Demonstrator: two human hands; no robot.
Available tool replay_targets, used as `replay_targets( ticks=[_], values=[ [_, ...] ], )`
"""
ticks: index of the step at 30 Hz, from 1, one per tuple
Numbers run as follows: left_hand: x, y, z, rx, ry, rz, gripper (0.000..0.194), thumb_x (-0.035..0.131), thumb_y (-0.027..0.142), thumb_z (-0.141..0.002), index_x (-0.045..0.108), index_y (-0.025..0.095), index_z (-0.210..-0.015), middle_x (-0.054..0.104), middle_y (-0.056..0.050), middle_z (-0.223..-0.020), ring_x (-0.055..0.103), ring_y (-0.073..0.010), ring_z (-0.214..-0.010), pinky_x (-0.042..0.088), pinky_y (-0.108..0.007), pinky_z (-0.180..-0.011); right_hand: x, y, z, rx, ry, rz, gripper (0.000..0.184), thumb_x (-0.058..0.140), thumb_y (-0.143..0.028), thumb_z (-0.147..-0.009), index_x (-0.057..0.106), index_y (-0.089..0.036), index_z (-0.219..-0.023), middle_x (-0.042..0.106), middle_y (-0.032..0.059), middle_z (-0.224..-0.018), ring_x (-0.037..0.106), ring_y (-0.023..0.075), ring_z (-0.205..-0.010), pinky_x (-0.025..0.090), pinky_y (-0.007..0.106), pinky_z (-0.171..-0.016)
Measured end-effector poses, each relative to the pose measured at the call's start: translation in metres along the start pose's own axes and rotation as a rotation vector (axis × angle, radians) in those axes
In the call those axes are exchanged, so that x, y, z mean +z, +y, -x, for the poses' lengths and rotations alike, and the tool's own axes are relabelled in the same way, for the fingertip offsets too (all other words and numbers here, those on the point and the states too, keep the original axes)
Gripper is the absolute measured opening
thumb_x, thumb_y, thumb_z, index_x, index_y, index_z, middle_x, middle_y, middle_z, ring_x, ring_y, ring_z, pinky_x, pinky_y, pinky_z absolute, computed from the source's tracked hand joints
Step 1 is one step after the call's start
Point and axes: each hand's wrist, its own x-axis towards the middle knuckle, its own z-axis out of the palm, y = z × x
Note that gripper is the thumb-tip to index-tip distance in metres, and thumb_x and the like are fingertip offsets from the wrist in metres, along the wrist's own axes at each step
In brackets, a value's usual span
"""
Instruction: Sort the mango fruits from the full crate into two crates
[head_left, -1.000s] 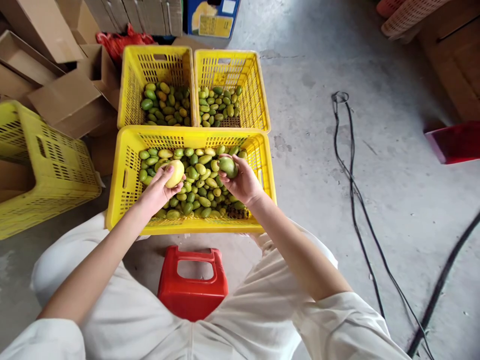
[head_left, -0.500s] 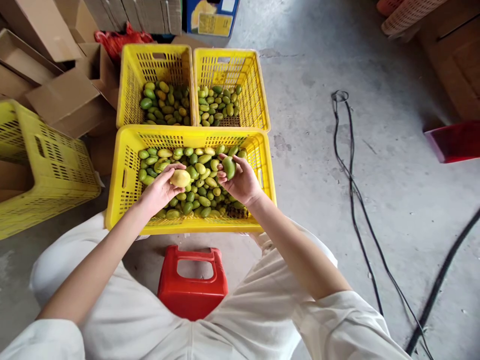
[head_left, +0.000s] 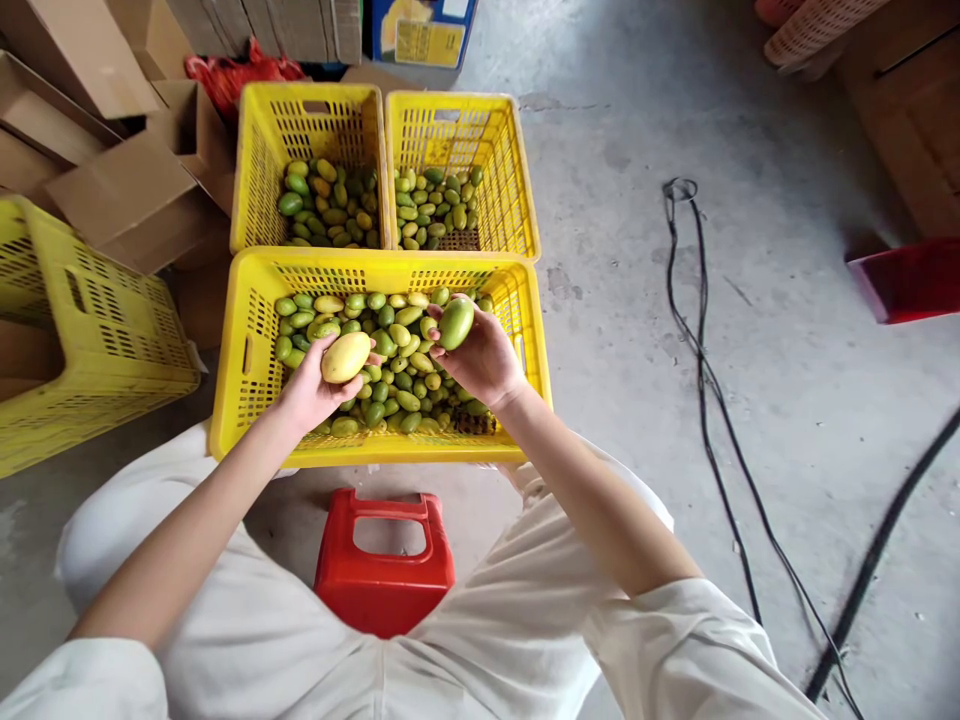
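Observation:
In the head view, my left hand [head_left: 309,392] holds a pale yellow mango [head_left: 346,358], its palm turned up. My right hand [head_left: 486,362] grips a green mango [head_left: 455,324], fingers curled beneath it. Both hands hover over the near yellow crate [head_left: 375,456], which holds many green and yellowish mangoes [head_left: 409,400]. Behind it, side by side, stand a left yellow crate [head_left: 237,190] and a right yellow crate [head_left: 517,180], each with mangoes inside. The fingers under both held fruits are partly hidden.
A red plastic stool [head_left: 386,590] sits between my legs. Cardboard boxes [head_left: 124,190] and another yellow crate [head_left: 127,350] crowd the left side. Black cables [head_left: 703,350] run along the grey floor on the right, near a red container [head_left: 911,285].
Both mangoes have been turned in my hands and show more of their sides. My left hand has shifted slightly left; the crates hold their places.

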Motion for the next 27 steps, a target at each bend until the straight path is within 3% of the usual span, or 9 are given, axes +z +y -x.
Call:
replay_targets(
  ticks=[2,5,7,13,18,20,23,27],
  values=[
    [0.0,0.002,0.0,0.002,-0.017,0.004,0.039,0.053,0.04,-0.114,0.079,0.012,-0.105,0.075,-0.008,-0.081,0.039,-0.0073,-0.04,0.027,-0.021,-0.034,-0.002,0.001,0.001,-0.053,-0.004,-0.014,0.007,0.072,-0.034,-0.105,0.071,-0.029,-0.11,0.078,-0.0009,-0.104,0.066,0.0139,-0.075,0.053,0.023,-0.06],
    [0.001,0.002,0.0,0.06,-0.028,0.02,0.028,0.067,0.04,-0.111,0.08,0.015,-0.115,0.074,-0.007,-0.082,0.052,-0.0106,-0.049,0.041,-0.021,-0.042,-0.008,0.004,0.0,-0.111,-0.032,0.042,0.029,0.093,-0.034,-0.091,0.071,-0.03,-0.109,0.073,-0.004,-0.097,0.065,0.012,-0.076,0.052,0.02,-0.058],
    [0.001,-0.001,-0.002,0.096,-0.019,0.027,0.026,0.076,0.038,-0.107,0.08,0.016,-0.121,0.076,-0.007,-0.086,0.06,-0.0129,-0.058,0.048,-0.021,-0.049,-0.012,0.006,-0.002,-0.112,-0.029,0.089,0.034,0.098,-0.036,-0.089,0.069,-0.028,-0.104,0.072,-0.0041,-0.094,0.063,0.012,-0.077,0.051,0.019,-0.057],
    [-0.004,-0.009,-0.008,0.175,0.105,0.055,0.035,0.103,0.032,-0.085,0.073,0.015,-0.09,0.074,-0.006,-0.087,0.061,-0.01,-0.068,0.048,-0.017,-0.054,-0.008,0.006,-0.004,-0.089,0.023,0.122,0.033,0.096,-0.046,-0.094,0.069,-0.027,-0.1,0.078,-0.0003,-0.1,0.067,0.016,-0.085,0.053,0.022,-0.059],
    [-0.004,-0.005,-0.007,0.191,0.096,0.076,0.037,0.099,0.05,-0.09,0.074,0.022,-0.096,0.074,-0.004,-0.091,0.068,-0.0132,-0.074,0.053,-0.019,-0.057,-0.008,0.002,-0.002,-0.017,0.015,0.007,0.012,0.077,-0.039,-0.107,0.073,-0.028,-0.106,0.079,0.0002,-0.105,0.068,0.0143,-0.081,0.064,0.025,-0.069],
    [-0.003,-0.002,-0.006,0.175,0.088,0.069,0.039,0.096,0.055,-0.092,0.074,0.023,-0.101,0.074,-0.003,-0.09,0.071,-0.0142,-0.075,0.06,-0.022,-0.064,-0.013,0.0,-0.001,0.0,-0.023,0.013,0.009,0.075,-0.035,-0.104,0.074,-0.028,-0.11,0.078,0.0003,-0.101,0.064,0.0139,-0.075,0.061,0.024,-0.063],
    [-0.003,-0.001,-0.005,0.13,0.091,0.047,0.039,0.092,0.053,-0.096,0.07,0.022,-0.105,0.075,-0.003,-0.09,0.079,-0.0181,-0.082,0.068,-0.027,-0.074,-0.017,0.0,-0.002,0.006,-0.063,0.048,0.015,0.075,-0.036,-0.098,0.074,-0.026,-0.109,0.077,0.001,-0.099,0.055,0.0136,-0.068,0.05,0.022,-0.052],
    [-0.004,-0.005,-0.004,0.108,0.021,0.007,0.036,0.094,0.042,-0.094,0.067,0.019,-0.102,0.077,-0.005,-0.093,0.076,-0.0166,-0.076,0.063,-0.024,-0.064,-0.012,0.001,-0.001,-0.03,-0.05,0.04,0.023,0.068,-0.034,-0.097,0.076,-0.029,-0.118,0.078,0.0007,-0.102,0.06,0.0161,-0.074,0.052,0.024,-0.059]
  ],
)
